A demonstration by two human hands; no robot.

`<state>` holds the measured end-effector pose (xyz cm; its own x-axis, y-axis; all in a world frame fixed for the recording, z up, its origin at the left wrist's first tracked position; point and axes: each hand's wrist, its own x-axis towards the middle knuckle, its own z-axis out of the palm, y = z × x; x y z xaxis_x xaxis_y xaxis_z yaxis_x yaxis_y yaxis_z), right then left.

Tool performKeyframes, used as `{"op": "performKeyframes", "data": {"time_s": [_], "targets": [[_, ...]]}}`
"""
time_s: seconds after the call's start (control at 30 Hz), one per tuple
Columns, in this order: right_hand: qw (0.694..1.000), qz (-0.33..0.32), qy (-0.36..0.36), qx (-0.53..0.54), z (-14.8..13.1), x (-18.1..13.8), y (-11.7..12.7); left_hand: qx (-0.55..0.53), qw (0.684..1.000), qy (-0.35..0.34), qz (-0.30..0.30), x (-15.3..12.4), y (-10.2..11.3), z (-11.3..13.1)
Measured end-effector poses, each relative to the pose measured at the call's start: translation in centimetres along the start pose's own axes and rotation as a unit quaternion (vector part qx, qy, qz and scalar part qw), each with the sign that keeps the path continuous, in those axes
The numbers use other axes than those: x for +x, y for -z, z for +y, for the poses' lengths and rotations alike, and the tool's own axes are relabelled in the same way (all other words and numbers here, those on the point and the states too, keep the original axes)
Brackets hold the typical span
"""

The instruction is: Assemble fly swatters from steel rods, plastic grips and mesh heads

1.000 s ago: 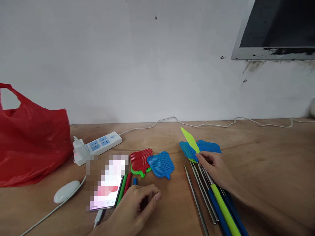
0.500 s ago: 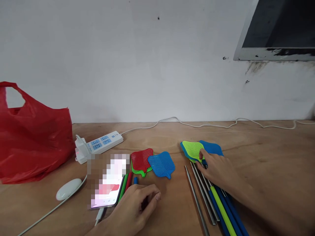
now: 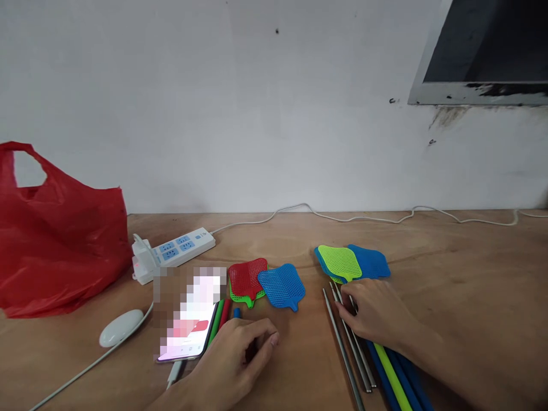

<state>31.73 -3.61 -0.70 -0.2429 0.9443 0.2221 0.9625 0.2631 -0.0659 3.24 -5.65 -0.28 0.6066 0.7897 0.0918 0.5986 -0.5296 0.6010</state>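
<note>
My left hand (image 3: pixel 233 357) rests on the table with its fingers curled in and its thumb near the index finger; nothing shows in it. Beside it, partly covered, lie a green handle (image 3: pixel 216 321), a red handle (image 3: pixel 225 310) and a blue handle (image 3: pixel 237 313). Above these are a red fly swatter head (image 3: pixel 247 276) over a green one and a blue swatter head (image 3: pixel 282 285). My right hand (image 3: pixel 374 308) is closed over thin metal rods (image 3: pixel 349 328), just below a yellow-green swatter head (image 3: pixel 340 261) and a blue swatter head (image 3: pixel 371 262). What its fingers grip is hidden.
A phone (image 3: pixel 192 319) with a lit screen lies left of my left hand. Farther left are a white mouse-shaped object (image 3: pixel 122 328), a power strip (image 3: pixel 188 245) and a red plastic bag (image 3: pixel 64 240). Blue and yellow-green handles (image 3: pixel 396 377) extend below my right forearm. A white cable (image 3: pixel 303 204) runs along the wall.
My right hand has drawn back slightly from the yellow-green swatter head, down onto the rods below, and its fingers have curled in. My left hand has stayed in place.
</note>
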Motion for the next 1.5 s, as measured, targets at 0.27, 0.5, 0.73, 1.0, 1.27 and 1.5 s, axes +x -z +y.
{"op": "performKeyframes", "data": {"time_s": [0.27,0.5,0.73,1.0,1.27,1.5], "targets": [[0.999,-0.001,-0.035,-0.034,-0.4,-0.2,0.0,0.001,1.000,-0.007,0.009,-0.2,0.0,-0.1],[0.998,-0.024,-0.026,-0.046,-0.9,-0.6,-0.5,0.022,0.999,-0.008,0.021,0.0,0.0,-0.1],[0.997,-0.030,-0.032,-0.062,-1.8,-0.6,-0.2,0.014,0.999,-0.022,0.034,0.1,-0.1,-0.3],[0.997,-0.031,-0.039,-0.066,-1.9,-0.7,0.0,0.034,0.996,-0.033,0.069,0.1,0.1,-0.2],[0.995,0.025,-0.040,0.093,-1.7,-0.3,0.4,0.139,0.980,-0.024,0.139,0.2,0.6,-1.3],[0.912,0.044,-0.032,0.407,-1.4,-0.1,0.7,0.321,0.931,0.099,0.140,0.5,1.7,-2.4]]}}
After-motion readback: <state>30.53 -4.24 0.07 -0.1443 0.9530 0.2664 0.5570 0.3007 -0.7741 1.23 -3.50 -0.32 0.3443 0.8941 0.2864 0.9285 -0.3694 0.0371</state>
